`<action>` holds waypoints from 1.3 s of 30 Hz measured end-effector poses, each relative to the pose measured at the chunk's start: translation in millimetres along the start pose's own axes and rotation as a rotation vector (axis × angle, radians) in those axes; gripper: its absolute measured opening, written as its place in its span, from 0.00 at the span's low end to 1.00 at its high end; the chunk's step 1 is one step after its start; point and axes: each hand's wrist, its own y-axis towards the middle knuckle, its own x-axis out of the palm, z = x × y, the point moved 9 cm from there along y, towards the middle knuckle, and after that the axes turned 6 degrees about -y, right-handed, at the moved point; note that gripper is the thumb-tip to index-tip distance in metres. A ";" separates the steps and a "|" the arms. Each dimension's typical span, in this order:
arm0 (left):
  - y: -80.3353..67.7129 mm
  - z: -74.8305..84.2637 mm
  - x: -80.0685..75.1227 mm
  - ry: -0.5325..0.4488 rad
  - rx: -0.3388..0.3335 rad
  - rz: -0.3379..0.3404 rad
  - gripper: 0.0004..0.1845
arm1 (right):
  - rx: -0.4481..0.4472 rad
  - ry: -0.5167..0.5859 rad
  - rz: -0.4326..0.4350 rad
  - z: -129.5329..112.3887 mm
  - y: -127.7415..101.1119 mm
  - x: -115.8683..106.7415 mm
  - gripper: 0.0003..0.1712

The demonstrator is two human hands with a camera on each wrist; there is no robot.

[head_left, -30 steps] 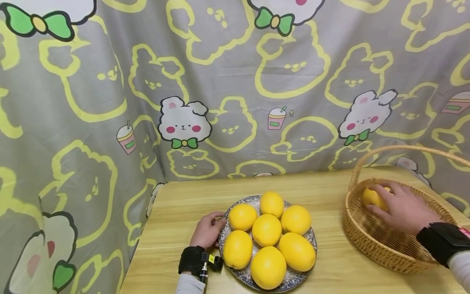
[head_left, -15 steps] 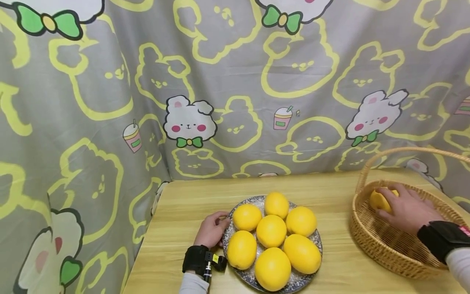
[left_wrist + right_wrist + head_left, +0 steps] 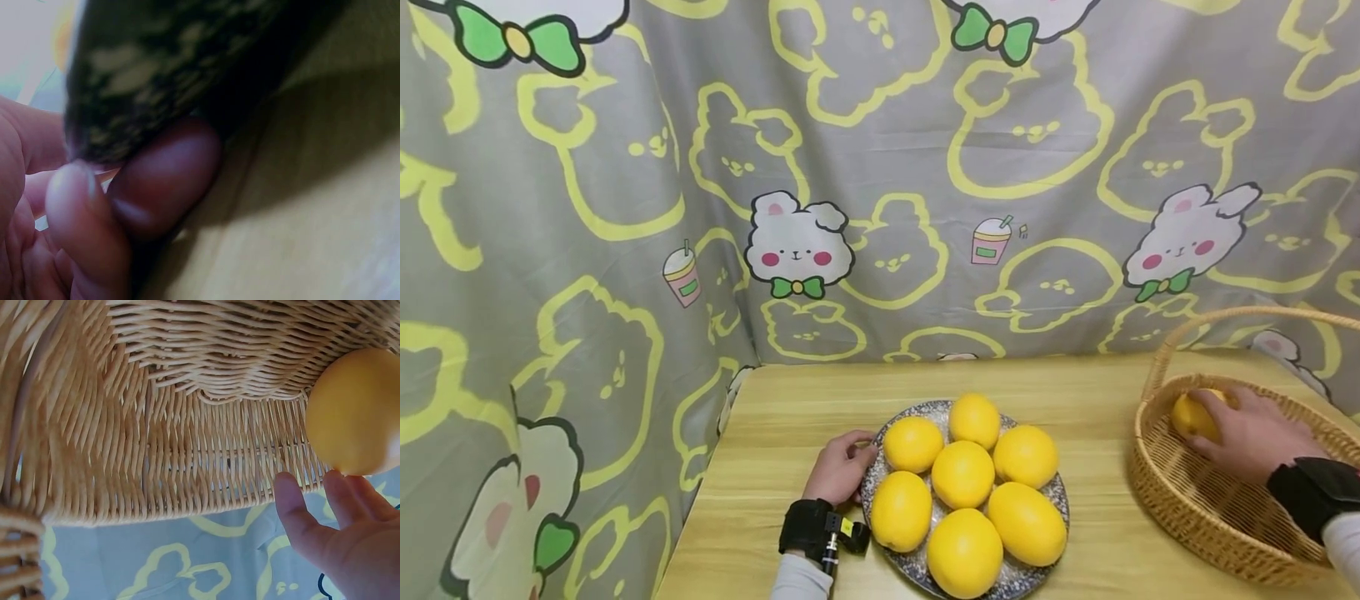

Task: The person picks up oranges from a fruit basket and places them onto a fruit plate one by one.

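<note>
A speckled grey plate [image 3: 942,409] near the table's front edge carries several yellow fruits [image 3: 962,473]. My left hand [image 3: 842,471] is at the plate's left rim. In the left wrist view its thumb [image 3: 164,180] and a finger [image 3: 80,215] pinch the plate's rim [image 3: 156,62]. My right hand [image 3: 1251,433] is inside the wicker basket [image 3: 1195,508] at the right and lies over one yellow fruit [image 3: 1191,415], fingers round it. The right wrist view shows that fruit [image 3: 356,412] against the basket's woven wall [image 3: 156,425], with my fingers [image 3: 300,515] touching it from below.
The wooden table [image 3: 790,417] stands against a grey curtain [image 3: 880,208] printed with yellow outlines and rabbits, which hangs close behind it and along its left edge. The basket's arched handle [image 3: 1255,313] rises over my right hand. Bare tabletop lies between plate and basket.
Both hands keep their places on the plate's rim and on the fruit in the basket. Only the head view has drifted, so everything sits a little further right.
</note>
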 end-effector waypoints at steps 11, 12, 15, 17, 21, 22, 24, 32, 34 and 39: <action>0.2 1.2 0.5 0.005 0.002 -0.003 0.18 | 0.003 0.081 0.067 -4.6 3.3 -2.7 0.46; 0.2 1.0 0.5 0.004 0.001 -0.003 0.18 | -0.015 0.073 0.073 -7.6 4.0 -2.2 0.46; -0.4 0.5 0.4 0.000 0.000 -0.002 0.18 | -0.052 0.064 0.073 -15.0 6.6 0.6 0.46; -0.3 -0.1 0.2 -0.003 -0.003 -0.001 0.18 | -0.058 0.067 0.054 -17.8 8.0 4.1 0.46; 0.3 -0.2 0.0 -0.004 -0.008 0.000 0.18 | -0.069 0.077 0.027 -22.6 9.2 10.3 0.45; 0.6 -0.2 0.0 -0.005 -0.009 0.000 0.18 | -0.073 0.078 0.023 -24.0 9.3 11.5 0.44; 1.0 0.5 -0.2 -0.001 -0.009 0.000 0.18 | -0.082 0.067 0.024 -26.7 9.7 12.8 0.44; 2.8 2.1 1.7 0.008 -0.006 -0.005 0.18 | -0.127 0.018 0.047 -35.9 5.9 11.0 0.42; 3.0 1.6 1.7 0.007 -0.006 -0.006 0.18 | -0.148 0.016 0.065 -40.9 5.0 9.7 0.40; 3.6 -1.2 0.8 0.008 -0.009 -0.001 0.18 | -0.184 0.010 0.094 -51.6 4.4 5.6 0.37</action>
